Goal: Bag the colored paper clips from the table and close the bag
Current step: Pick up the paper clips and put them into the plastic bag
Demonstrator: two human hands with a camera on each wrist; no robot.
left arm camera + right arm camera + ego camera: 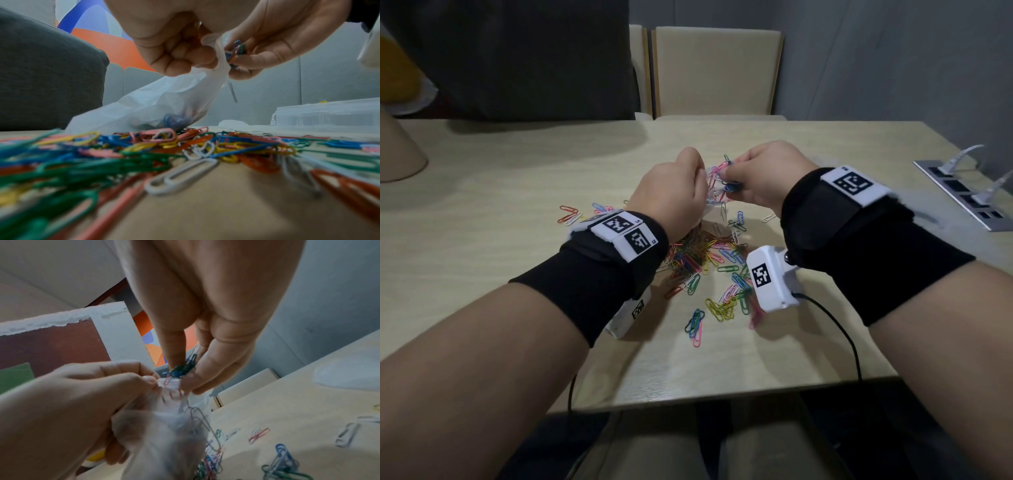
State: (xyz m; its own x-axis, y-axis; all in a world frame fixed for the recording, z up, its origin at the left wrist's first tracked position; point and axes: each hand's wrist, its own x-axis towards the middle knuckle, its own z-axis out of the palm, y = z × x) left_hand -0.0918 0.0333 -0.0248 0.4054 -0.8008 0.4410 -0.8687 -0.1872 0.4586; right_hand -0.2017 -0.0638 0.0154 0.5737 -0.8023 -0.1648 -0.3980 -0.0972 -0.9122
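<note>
My left hand [674, 192] grips the top of a thin clear plastic bag [156, 104], holding its mouth up above the table; the same bag [164, 426] hangs below the fingers with several clips inside. My right hand [760, 178] pinches a small bunch of colored paper clips [183, 368] right at the bag's mouth. That bunch of clips [236, 50] sits between thumb and fingers. One grey clip [233, 92] hangs just outside the bag. A loose pile of colored paper clips [705, 260] lies on the table under both wrists.
The light wooden table [517, 171] has a power strip panel [962, 192] at the right edge. A beige chair [715, 72] stands behind it. A clear plastic box [329, 113] sits at the right. Stray clips [568, 212] lie left of the pile.
</note>
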